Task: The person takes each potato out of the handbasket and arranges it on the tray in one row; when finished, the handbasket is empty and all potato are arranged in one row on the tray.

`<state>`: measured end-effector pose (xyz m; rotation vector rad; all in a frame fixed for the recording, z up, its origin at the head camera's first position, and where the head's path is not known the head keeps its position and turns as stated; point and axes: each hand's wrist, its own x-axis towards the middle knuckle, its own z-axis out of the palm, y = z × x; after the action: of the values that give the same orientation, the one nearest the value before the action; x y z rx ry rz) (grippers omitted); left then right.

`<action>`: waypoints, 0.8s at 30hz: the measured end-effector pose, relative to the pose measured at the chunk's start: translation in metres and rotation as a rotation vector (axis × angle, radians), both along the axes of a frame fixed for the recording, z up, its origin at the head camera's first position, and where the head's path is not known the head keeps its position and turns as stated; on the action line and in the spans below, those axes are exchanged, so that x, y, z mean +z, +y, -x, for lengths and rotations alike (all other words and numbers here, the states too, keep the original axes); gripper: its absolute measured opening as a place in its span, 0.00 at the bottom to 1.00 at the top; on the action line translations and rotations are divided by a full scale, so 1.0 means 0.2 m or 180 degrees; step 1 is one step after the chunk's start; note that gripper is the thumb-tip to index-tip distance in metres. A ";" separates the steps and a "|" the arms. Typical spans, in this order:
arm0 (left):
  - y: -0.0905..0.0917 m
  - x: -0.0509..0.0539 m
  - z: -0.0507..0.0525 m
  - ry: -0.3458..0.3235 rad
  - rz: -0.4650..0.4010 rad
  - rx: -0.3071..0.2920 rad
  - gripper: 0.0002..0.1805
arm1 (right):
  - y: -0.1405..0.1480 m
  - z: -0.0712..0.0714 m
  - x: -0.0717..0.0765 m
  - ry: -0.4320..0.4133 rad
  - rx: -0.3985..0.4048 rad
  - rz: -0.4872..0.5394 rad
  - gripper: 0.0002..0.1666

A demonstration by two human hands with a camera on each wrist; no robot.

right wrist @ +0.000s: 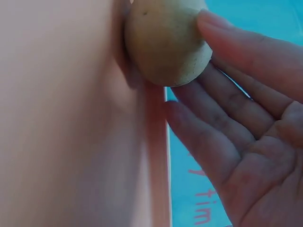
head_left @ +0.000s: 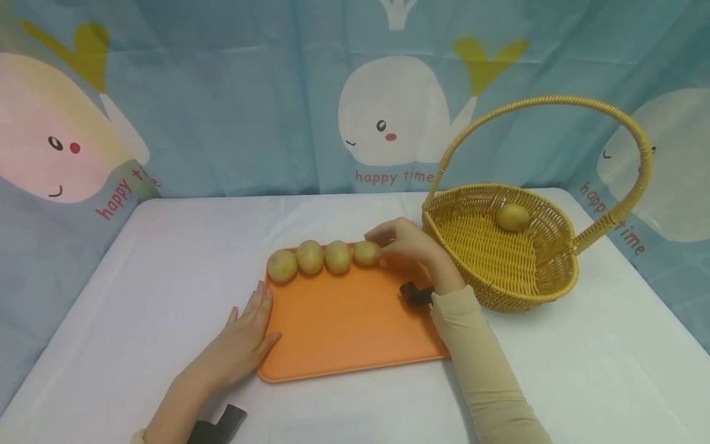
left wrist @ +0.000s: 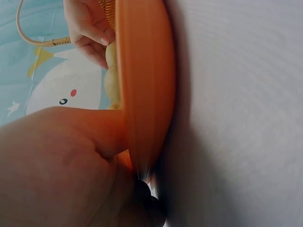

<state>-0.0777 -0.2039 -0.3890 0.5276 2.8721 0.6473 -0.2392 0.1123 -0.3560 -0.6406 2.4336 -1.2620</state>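
Observation:
Several potatoes lie in a row along the far edge of an orange tray. At the right end of that row, my right hand holds the last potato, its thumb on the near side and its fingers behind. That potato rests on the tray. My left hand rests at the tray's left edge with straight fingers along the rim. In the left wrist view its thumb crosses over the orange rim, and the thumb's tip is hidden.
A wicker basket with a tall arched handle stands right of the tray, close to my right forearm. One potato lies inside it at the back. Behind the white-covered table hangs a blue curtain with whale prints.

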 end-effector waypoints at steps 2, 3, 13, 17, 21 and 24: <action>0.00 0.00 0.00 -0.0012 -0.0011 0.0005 0.40 | 0.00 0.00 0.00 -0.0010 -0.0042 -0.0033 0.24; 0.00 0.00 0.00 -0.0021 -0.0015 0.0005 0.40 | 0.00 0.00 -0.01 -0.0023 -0.0082 -0.0044 0.24; 0.00 0.01 0.00 -0.0021 -0.0018 0.0003 0.41 | 0.00 0.01 -0.02 -0.0196 -0.0286 0.0042 0.20; 0.00 0.01 0.00 -0.0023 -0.0011 0.0006 0.41 | 0.00 0.01 -0.02 -0.0259 -0.0167 0.0105 0.18; 0.00 0.00 0.00 -0.0016 0.0030 -0.0005 0.41 | 0.00 0.00 -0.03 -0.0376 -0.0143 0.0192 0.17; 0.00 0.00 0.00 -0.0025 0.0040 -0.0006 0.40 | -0.01 0.00 -0.03 -0.0474 -0.0147 0.0250 0.17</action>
<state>-0.0782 -0.2037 -0.3887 0.5247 2.8660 0.6293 -0.2388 0.1111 -0.3612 -0.4943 2.2997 -1.3780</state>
